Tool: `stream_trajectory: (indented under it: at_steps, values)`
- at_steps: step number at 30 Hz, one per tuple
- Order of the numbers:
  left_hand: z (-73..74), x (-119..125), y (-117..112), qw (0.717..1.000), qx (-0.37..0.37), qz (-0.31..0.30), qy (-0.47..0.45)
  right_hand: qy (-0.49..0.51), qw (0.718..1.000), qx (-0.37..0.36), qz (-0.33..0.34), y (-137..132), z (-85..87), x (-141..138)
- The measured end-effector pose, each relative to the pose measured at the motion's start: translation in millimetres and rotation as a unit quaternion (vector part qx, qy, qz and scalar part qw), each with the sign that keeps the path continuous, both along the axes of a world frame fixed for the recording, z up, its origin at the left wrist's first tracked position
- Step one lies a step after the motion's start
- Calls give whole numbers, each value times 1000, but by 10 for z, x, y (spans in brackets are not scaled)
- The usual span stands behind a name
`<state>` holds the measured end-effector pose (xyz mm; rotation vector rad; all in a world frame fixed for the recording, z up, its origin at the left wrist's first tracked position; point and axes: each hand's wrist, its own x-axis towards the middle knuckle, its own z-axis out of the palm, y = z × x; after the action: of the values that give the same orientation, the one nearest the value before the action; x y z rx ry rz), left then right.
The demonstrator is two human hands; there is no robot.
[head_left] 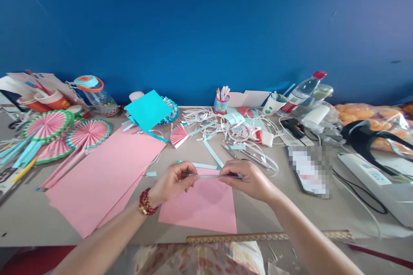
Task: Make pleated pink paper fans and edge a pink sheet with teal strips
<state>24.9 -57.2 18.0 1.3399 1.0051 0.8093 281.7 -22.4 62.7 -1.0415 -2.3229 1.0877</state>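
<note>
Between both hands a narrow pale paper strip point(207, 176) is stretched level, seen nearly edge-on. My left hand point(179, 180), with a red bead bracelet point(146, 203) at the wrist, pinches its left end. The other end is between the thumb and fingers of my right hand point(243, 177). Beneath them lies a pink paper sheet point(203, 208), flat on the table. A white and blue strip point(201, 166) rests just beyond the hands, and a light blue strip point(213, 154) slants behind them. To the left are larger pink sheets point(106, 174).
Pleated paper fans point(88, 133) lie at the left, near a teal sheet point(150, 109). Paper scraps point(200, 116) and scissors point(229, 150) are behind the hands. At the right are a phone point(308, 172), a power strip point(376, 180) and a tilted bottle point(303, 94). A patterned ruler-like strip point(238, 237) edges the front.
</note>
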Motion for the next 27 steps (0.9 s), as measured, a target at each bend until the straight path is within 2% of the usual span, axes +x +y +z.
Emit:
stream_trajectory:
  at_steps: [4,8,11,16,20,22,24,26,27]
  values:
    - [225,-22,-39,1000,-3,-26,-17,117,987,-95,-48,-81,-77,55]
    - [351,-42,-90,997,-39,-41,-47,202,953,-214,-75,-151,-166,54]
    - [294,-101,-132,996,-64,-11,-61,218,938,-258,-80,-189,-268,21]
    - [138,-231,-271,999,-44,31,-1,164,950,-255,-71,-291,-399,-1]
    - [111,-196,-428,995,-35,89,7,150,953,-253,-75,-374,-436,25]
    - [111,-141,-506,994,-16,110,6,155,956,-234,-89,-388,-455,58]
    - [107,-74,-585,991,10,136,9,167,964,-158,-130,-408,-467,93]
    - [100,8,-664,985,43,168,18,168,961,13,-218,-471,-455,103]
    - [97,57,-702,981,59,182,22,163,945,119,-257,-527,-436,88]
